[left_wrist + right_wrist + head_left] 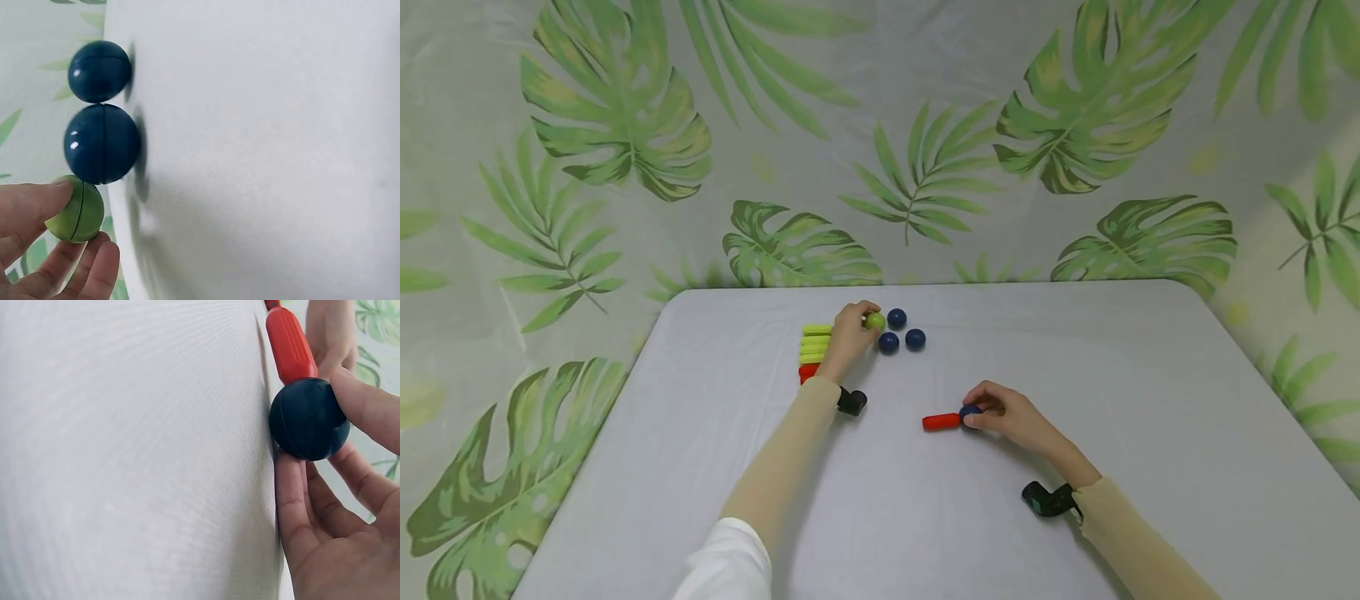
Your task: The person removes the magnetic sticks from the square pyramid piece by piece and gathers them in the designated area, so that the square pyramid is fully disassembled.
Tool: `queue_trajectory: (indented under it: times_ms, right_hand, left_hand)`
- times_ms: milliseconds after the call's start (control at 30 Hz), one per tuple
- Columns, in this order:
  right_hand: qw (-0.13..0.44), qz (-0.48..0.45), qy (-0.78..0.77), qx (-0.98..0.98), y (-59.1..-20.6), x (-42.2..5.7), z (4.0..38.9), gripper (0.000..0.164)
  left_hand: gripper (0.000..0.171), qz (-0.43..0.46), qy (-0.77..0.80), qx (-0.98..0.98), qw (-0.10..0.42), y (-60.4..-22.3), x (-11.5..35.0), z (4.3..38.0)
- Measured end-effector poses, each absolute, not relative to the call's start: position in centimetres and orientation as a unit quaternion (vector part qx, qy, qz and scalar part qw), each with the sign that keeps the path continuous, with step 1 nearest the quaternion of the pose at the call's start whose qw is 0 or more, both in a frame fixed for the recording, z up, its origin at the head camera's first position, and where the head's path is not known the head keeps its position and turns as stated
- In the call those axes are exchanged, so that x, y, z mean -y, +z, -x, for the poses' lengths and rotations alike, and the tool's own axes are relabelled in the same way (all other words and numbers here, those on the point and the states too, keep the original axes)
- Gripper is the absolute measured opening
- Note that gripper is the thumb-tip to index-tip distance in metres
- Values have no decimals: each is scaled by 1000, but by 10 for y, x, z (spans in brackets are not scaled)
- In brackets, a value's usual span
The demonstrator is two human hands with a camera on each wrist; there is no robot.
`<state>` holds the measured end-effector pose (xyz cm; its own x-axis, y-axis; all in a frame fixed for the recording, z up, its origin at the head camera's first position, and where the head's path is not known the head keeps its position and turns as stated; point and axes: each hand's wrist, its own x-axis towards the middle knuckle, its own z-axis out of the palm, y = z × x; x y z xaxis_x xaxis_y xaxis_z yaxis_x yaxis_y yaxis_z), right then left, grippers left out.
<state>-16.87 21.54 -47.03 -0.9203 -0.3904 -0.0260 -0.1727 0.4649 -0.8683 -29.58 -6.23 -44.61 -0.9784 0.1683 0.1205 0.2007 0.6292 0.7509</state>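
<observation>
My left hand point(847, 337) pinches a green ball point(80, 215) between thumb and fingers at the back of the table. Close beside it are three dark blue balls, one point(889, 342) nearest the hand, another point(897, 317) behind and a third point(915, 339) to the right. Nearer the front, my right hand point(1011, 417) pinches another dark blue ball point(309, 419) with thumb and fingertips. That ball sits at the right end of a red ridged rod point(941, 422) lying on the table; in the right wrist view the two meet end to end.
Yellow-green rods point(815, 343) lie in a row left of my left hand, with red rods point(807, 372) in front, partly hidden by the wrist. A white cloth covers the table point(737, 350). Leaf-patterned fabric point(925, 167) hangs behind it.
</observation>
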Motion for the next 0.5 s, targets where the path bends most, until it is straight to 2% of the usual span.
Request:
queue_trajectory:
  times_ms: [500]
  right_hand:
    - [115,157,-493,-848,-470,-215,168,27]
  left_hand:
    - [37,91,-381,920,3,-453,59,308]
